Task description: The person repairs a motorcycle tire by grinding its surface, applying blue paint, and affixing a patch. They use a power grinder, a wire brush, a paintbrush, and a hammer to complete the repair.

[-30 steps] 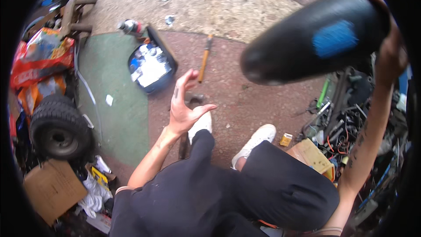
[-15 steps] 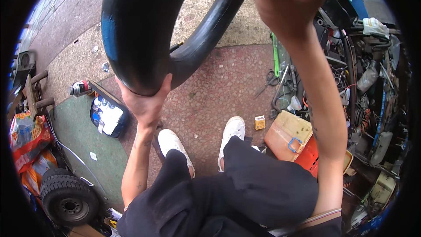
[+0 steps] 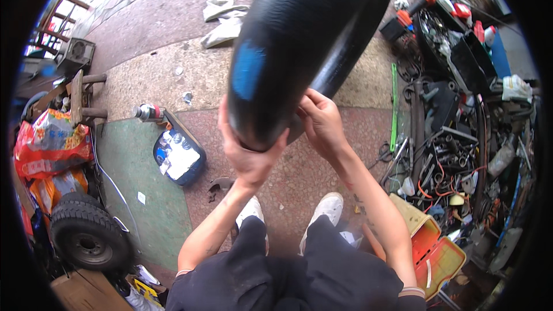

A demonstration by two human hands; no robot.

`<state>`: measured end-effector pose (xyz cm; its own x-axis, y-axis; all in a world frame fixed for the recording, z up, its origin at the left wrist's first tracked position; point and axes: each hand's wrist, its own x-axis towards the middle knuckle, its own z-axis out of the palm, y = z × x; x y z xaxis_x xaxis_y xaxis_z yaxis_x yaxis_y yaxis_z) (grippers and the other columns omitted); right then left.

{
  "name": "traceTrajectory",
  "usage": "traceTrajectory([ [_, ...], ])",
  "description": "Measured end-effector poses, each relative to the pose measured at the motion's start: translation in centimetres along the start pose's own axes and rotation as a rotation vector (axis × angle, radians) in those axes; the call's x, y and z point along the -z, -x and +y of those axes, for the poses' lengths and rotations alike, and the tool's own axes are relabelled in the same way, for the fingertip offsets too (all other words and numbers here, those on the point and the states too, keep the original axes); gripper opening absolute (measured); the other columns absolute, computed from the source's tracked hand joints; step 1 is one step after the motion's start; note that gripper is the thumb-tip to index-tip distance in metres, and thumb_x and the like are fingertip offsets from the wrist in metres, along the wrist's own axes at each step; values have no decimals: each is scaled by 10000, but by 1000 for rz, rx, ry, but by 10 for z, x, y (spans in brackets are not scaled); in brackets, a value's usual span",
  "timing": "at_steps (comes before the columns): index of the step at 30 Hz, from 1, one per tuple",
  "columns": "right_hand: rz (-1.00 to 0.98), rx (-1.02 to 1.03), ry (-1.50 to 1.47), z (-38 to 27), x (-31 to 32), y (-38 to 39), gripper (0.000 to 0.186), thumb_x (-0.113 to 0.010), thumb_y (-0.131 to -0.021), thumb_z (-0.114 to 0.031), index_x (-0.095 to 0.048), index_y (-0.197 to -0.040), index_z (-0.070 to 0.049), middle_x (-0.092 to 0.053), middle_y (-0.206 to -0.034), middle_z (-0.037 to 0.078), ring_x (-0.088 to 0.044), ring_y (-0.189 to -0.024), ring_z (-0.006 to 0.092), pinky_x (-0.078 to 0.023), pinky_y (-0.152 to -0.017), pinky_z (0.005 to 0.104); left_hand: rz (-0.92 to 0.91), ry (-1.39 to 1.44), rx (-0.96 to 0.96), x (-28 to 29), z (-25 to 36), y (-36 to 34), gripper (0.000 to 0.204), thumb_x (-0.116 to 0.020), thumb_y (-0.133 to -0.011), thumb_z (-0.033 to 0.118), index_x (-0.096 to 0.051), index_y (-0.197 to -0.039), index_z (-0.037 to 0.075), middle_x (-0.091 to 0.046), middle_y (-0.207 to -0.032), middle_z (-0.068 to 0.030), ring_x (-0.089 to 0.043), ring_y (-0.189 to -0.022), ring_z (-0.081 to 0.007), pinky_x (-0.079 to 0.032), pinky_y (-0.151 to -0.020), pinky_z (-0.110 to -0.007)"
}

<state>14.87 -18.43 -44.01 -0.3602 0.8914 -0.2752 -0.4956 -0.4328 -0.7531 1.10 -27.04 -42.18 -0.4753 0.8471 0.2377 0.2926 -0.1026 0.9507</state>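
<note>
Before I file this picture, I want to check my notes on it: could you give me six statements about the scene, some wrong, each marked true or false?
1. The left hand grips the lower end of the black tube. True.
2. The tube is marked in red. False: its patch is blue.
3. The right hand is up beside the tube, near the left hand. True.
4. A wheel is at the left of the picture. True.
5. Something long and green lies next to that wheel. False: the green strip is on the right, by the heap of tools and parts.
6. The footwear is black. False: the shoes are white.
</note>
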Motion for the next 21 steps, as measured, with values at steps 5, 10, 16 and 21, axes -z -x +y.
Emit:
traceTrajectory([
  [5, 64, -23, -96, -7, 4, 9, 388, -694, -992, -148, -574, -1305, 47, -694, -1156, 87, -657, -1032, 141, -505, -949, 285, 48, 25, 67, -14, 18, 6, 1102, -910, -675, 117, -256, -1548, -38, -513, -1425, -237, -558, -1296, -315, -448, -1099, -399],
  [10, 61, 49, -28, -6, 8, 13, 296, -653, -1005, -89, -569, -1260, 37, -694, -1129, 87, -665, -1031, 130, -518, -961, 258, 119, 21, 68, -23, 28, 6, 1050, -918, -673, 103, -318, -1523, -36, -567, -1358, -198, -590, -1241, -284, -460, -1070, -376],
  [16, 33, -32, 26, -15, 5, 17, 442, -687, -988, -138, -511, -1358, 26, -655, -1268, 96, -653, -1135, 179, -521, -1017, 323, 80, 111, 118, -22, 23, 9, 1038, -919, -715, 151, -278, -1516, -9, -559, -1360, -203, -602, -1235, -284, -486, -1050, -386],
  [21, 4, -66, 29, -13, 7, 24, 401, -655, -1005, -164, -517, -1341, 6, -651, -1291, 116, -654, -1158, 193, -531, -1025, 342, 109, 121, 139, -27, 18, 20, 1063, -920, -694, 155, -259, -1511, -4, -503, -1389, -228, -563, -1268, -342, -469, -1054, -424],
])
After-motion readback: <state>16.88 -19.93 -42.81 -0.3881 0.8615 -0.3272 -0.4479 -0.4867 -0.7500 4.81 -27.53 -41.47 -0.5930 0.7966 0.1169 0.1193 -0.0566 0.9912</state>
